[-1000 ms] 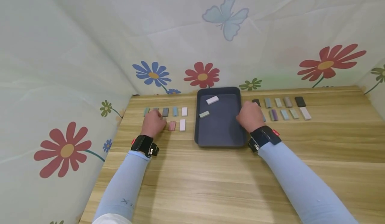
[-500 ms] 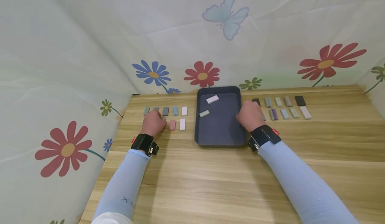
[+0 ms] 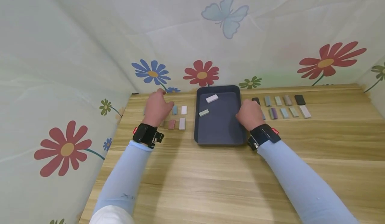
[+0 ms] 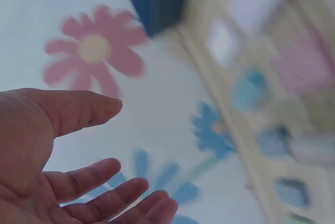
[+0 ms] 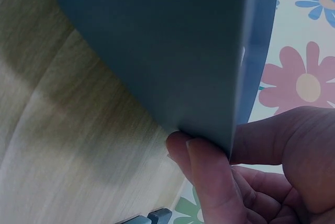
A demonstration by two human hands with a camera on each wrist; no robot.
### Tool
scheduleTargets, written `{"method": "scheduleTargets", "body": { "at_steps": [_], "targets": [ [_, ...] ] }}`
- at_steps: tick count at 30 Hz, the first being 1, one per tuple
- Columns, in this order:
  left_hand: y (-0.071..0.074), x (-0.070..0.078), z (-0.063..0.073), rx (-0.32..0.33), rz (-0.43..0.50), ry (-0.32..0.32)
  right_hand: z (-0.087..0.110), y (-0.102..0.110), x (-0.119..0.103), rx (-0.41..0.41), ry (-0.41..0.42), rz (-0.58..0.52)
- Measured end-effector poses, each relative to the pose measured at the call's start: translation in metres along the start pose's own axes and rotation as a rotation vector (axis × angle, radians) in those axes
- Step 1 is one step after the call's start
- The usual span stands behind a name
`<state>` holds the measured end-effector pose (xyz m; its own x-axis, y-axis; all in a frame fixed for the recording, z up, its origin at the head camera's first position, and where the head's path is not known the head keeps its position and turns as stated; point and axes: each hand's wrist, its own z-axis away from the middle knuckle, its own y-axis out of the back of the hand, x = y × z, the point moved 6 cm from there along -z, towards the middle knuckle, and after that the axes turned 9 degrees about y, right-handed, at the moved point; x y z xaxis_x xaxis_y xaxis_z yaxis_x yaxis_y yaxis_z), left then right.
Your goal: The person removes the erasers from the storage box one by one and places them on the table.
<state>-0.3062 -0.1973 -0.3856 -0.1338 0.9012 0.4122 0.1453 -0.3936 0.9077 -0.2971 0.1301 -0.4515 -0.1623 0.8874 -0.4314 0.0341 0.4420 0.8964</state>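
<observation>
My left hand (image 3: 157, 108) hovers over the left rows of small rectangular blocks, hiding part of them. In the left wrist view its thumb stands apart from the fingers (image 4: 104, 200), which hold nothing. To its right lie a light blue block (image 3: 174, 110), a pink block (image 3: 171, 124) and two white ones. My right hand (image 3: 251, 115) grips the right wall of the dark blue-grey tray (image 3: 221, 127). Thumb and fingers pinch that wall in the right wrist view. Inside the tray are a white block (image 3: 212, 98) and a pale green block (image 3: 204, 113).
Right of the tray, two rows of blocks include a black block (image 3: 299, 99), a purple one (image 3: 273, 113) and a whitish one (image 3: 305, 112). Behind the wooden table (image 3: 210, 184) hangs a cloth printed with flowers and a butterfly; more cloth hangs at the left.
My left hand has risen from the front left row and moved forward over the back row, its fingers spreading. The right hand keeps its hold on the tray. Inside the tray nothing has changed.
</observation>
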Motion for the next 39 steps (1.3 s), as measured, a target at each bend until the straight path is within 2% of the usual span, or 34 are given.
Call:
{"method": "scheduleTargets", "body": {
  "at_steps": [4, 8, 13, 16, 21, 24, 28, 35, 39],
  "targets": [
    [-0.004, 0.041, 0.006, -0.017, 0.064, -0.078, 0.000, 0.001, 0.000, 0.006, -0.005, -0.007],
    [-0.020, 0.074, 0.011, -0.062, 0.089, -0.124, 0.000, 0.001, 0.000, 0.011, -0.008, -0.012],
    [-0.046, 0.107, 0.019, -0.112, 0.019, -0.175, 0.001, -0.001, 0.002, 0.015, -0.016, -0.014],
    [-0.065, 0.120, 0.024, -0.162, -0.042, -0.206, 0.002, -0.001, 0.003, 0.018, -0.024, -0.017],
    [-0.095, 0.128, 0.028, -0.260, -0.159, -0.266, 0.003, 0.000, 0.001, 0.022, -0.010, -0.013],
    [-0.107, 0.129, 0.029, -0.286, -0.226, -0.295, 0.003, 0.002, 0.001, 0.027, -0.009, -0.012],
    [-0.117, 0.128, 0.030, -0.307, -0.277, -0.311, 0.003, 0.003, 0.000, 0.027, -0.012, -0.017],
    [-0.131, 0.117, 0.033, -0.374, -0.388, -0.262, 0.003, 0.003, -0.002, 0.030, 0.008, -0.014],
    [-0.135, 0.116, 0.034, -0.380, -0.420, -0.263, 0.003, 0.004, -0.002, 0.035, 0.012, -0.015]
  ]
}}
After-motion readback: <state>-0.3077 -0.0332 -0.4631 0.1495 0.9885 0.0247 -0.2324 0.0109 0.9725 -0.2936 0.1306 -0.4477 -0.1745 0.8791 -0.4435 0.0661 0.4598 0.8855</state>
